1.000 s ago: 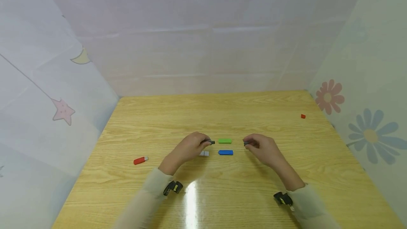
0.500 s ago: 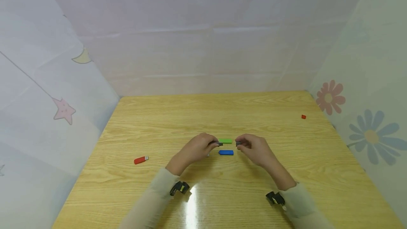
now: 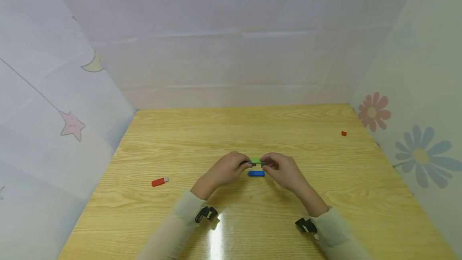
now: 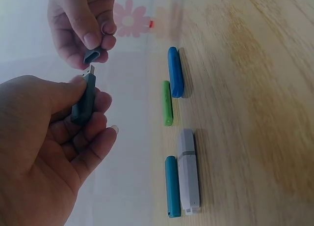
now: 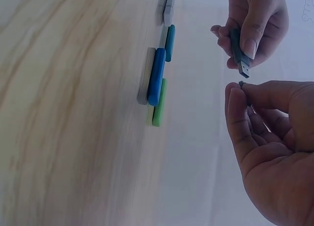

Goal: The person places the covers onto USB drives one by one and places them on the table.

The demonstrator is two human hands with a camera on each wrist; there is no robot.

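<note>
My left hand (image 3: 228,167) pinches a dark USB stick (image 4: 84,99) between thumb and fingers, its metal plug bare and pointing at the other hand. Opposite it, my right hand (image 3: 283,171) holds a small dark cap (image 4: 91,55) by its sides, open end facing the plug. A narrow gap separates plug and cap in the left wrist view. Both hands are raised over the table, just above a green USB stick (image 4: 167,103) and a blue USB stick (image 3: 256,173). In the right wrist view, fingertips hide most of the cap.
A white USB stick (image 4: 188,172) and a teal one (image 4: 171,186) lie side by side on the wooden table (image 3: 231,131). Off to the left is a red USB stick (image 3: 159,181) with its plug bare. A small red cap (image 3: 344,133) lies at the far right.
Both hands have come closer together, the left moving right with the USB stick, the right moving left with the cap. The left hand now covers the white stick in the head view.
</note>
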